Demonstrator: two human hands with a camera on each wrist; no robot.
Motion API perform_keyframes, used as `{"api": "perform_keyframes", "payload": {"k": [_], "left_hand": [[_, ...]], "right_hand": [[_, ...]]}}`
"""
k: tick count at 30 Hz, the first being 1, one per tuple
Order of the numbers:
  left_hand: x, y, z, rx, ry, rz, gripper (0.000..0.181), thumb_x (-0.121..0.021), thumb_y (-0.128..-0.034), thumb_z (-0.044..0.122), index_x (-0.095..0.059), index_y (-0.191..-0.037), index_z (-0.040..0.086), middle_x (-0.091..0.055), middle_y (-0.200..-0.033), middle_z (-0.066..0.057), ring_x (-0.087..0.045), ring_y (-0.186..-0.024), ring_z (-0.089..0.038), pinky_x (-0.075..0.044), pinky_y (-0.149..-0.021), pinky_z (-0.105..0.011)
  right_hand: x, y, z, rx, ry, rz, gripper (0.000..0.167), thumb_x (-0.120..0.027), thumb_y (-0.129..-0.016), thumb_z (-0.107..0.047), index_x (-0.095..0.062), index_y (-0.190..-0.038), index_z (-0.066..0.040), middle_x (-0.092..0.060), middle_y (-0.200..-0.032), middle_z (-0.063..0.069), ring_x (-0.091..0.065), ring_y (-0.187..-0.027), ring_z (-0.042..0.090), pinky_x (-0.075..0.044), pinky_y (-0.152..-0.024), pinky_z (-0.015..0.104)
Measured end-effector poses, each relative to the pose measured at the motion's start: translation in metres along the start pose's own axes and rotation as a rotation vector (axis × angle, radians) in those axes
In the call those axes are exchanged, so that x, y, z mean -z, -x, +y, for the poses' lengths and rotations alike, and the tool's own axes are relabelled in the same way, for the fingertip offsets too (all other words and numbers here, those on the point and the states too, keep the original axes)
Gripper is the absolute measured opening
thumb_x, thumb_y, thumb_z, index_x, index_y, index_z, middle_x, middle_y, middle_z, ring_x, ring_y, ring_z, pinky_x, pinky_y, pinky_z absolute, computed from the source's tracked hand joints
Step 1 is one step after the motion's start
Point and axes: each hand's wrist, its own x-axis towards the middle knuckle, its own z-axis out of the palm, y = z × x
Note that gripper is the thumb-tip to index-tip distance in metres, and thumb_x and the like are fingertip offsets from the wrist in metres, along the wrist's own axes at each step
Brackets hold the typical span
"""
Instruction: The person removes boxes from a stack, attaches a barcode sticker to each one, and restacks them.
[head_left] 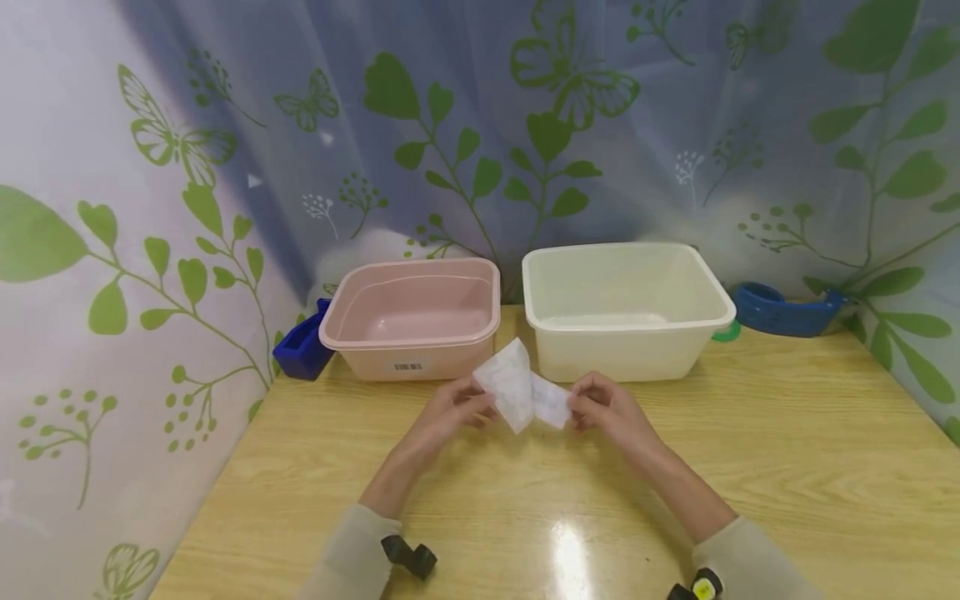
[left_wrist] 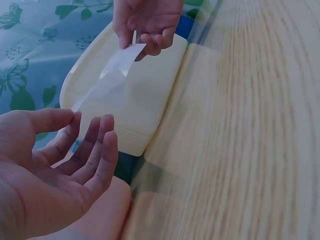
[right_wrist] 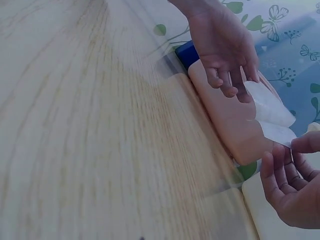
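A thin white sheet (head_left: 510, 387), soft and slightly see-through like tissue, is stretched between both hands above the table. It is folded or twisted near its middle, wide on the left and narrower on the right. My left hand (head_left: 448, 410) pinches its left edge between thumb and index finger, the other fingers loosely bent in the left wrist view. With thumb and fingertips, my right hand (head_left: 611, 414) pinches the narrow end. In the right wrist view the sheet (right_wrist: 270, 107) hangs in front of the pink basin (right_wrist: 225, 120).
Behind the hands stand a pink basin (head_left: 420, 361) on the left and a cream-white basin (head_left: 622, 354) on the right. A dark blue holder (head_left: 302, 350) and a blue tape dispenser (head_left: 787, 315) flank them, with a small green object (head_left: 727, 332). A patterned curtain (head_left: 450, 125) hangs behind.
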Motion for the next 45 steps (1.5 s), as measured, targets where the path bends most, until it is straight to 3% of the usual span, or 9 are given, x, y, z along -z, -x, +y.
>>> {"api": "perform_keyframes", "payload": {"k": [6, 13, 19, 24, 30, 35, 40, 45], "left_hand": [[0.007, 0.000, 0.000, -0.024, 0.011, -0.015, 0.027, -0.062, -0.1040, 0.016, -0.062, -0.120, -0.006, -0.071, -0.106, -0.012, -0.070, -0.099, -0.027, -0.060, -0.088, -0.042], [0.009, 0.001, 0.005, -0.029, 0.023, -0.021, 0.022, -0.061, -0.1043, 0.016, -0.062, -0.112, -0.004, -0.071, -0.102, -0.009, -0.070, -0.102, -0.034, -0.059, -0.090, -0.047], [0.008, 0.003, 0.009, -0.031, 0.007, -0.040, 0.021, -0.063, -0.1033, 0.017, -0.064, -0.112, -0.002, -0.071, -0.103, -0.008, -0.070, -0.097, -0.024, -0.059, -0.089, -0.043], [0.004, 0.003, 0.011, -0.031, 0.000, -0.148, 0.028, -0.062, -0.1031, 0.017, -0.064, -0.122, -0.004, -0.069, -0.108, -0.008, -0.068, -0.098, -0.022, -0.058, -0.093, -0.048], [0.000, 0.005, 0.007, -0.036, -0.004, -0.324, 0.025, -0.061, -0.1031, 0.014, -0.064, -0.119, -0.005, -0.070, -0.106, -0.007, -0.069, -0.095, -0.023, -0.059, -0.092, -0.050], [-0.003, 0.005, 0.000, 0.010, -0.010, -0.386, 0.023, -0.061, -0.1034, 0.016, -0.063, -0.115, -0.004, -0.072, -0.098, -0.009, -0.071, -0.088, -0.023, -0.061, -0.087, -0.044], [-0.002, 0.005, -0.007, 0.131, -0.005, -0.355, 0.020, -0.058, -0.1047, 0.015, -0.059, -0.110, -0.005, -0.069, -0.092, -0.013, -0.073, -0.078, -0.021, -0.064, -0.078, -0.041], [-0.002, 0.004, -0.010, 0.224, -0.029, -0.248, 0.020, -0.058, -0.1052, 0.014, -0.058, -0.111, -0.005, -0.070, -0.085, -0.016, -0.072, -0.068, -0.020, -0.064, -0.068, -0.036]], "right_hand": [[0.005, -0.001, -0.002, -0.017, 0.003, 0.035, 0.021, -0.063, -0.101, -0.008, -0.056, -0.114, 0.007, -0.064, -0.099, 0.009, -0.062, -0.082, 0.020, -0.061, -0.079, 0.040], [0.013, -0.002, -0.002, -0.043, 0.009, 0.071, 0.023, -0.062, -0.102, -0.008, -0.055, -0.118, 0.007, -0.063, -0.097, 0.007, -0.062, -0.080, 0.018, -0.060, -0.079, 0.036], [0.020, -0.005, -0.002, -0.069, -0.005, 0.106, 0.022, -0.061, -0.102, -0.007, -0.054, -0.118, 0.007, -0.063, -0.093, 0.004, -0.063, -0.077, 0.015, -0.060, -0.077, 0.033], [0.025, -0.007, 0.001, -0.077, -0.002, 0.137, 0.021, -0.060, -0.102, -0.005, -0.055, -0.118, 0.007, -0.063, -0.090, 0.002, -0.063, -0.075, 0.014, -0.059, -0.075, 0.030], [0.028, -0.009, 0.004, -0.079, -0.011, 0.167, 0.021, -0.059, -0.102, -0.004, -0.054, -0.117, 0.009, -0.065, -0.090, 0.000, -0.063, -0.075, 0.012, -0.059, -0.072, 0.028], [0.030, -0.008, 0.004, -0.069, -0.015, 0.173, 0.020, -0.060, -0.102, -0.004, -0.054, -0.116, 0.009, -0.065, -0.089, 0.001, -0.063, -0.075, 0.013, -0.059, -0.071, 0.029], [0.030, -0.007, 0.003, -0.067, -0.007, 0.170, 0.019, -0.060, -0.102, -0.005, -0.055, -0.115, 0.007, -0.065, -0.087, 0.001, -0.064, -0.075, 0.014, -0.060, -0.073, 0.030], [0.030, -0.007, 0.004, -0.065, 0.009, 0.168, 0.018, -0.060, -0.102, -0.006, -0.055, -0.114, 0.006, -0.064, -0.087, 0.001, -0.064, -0.075, 0.014, -0.060, -0.074, 0.031]]}}
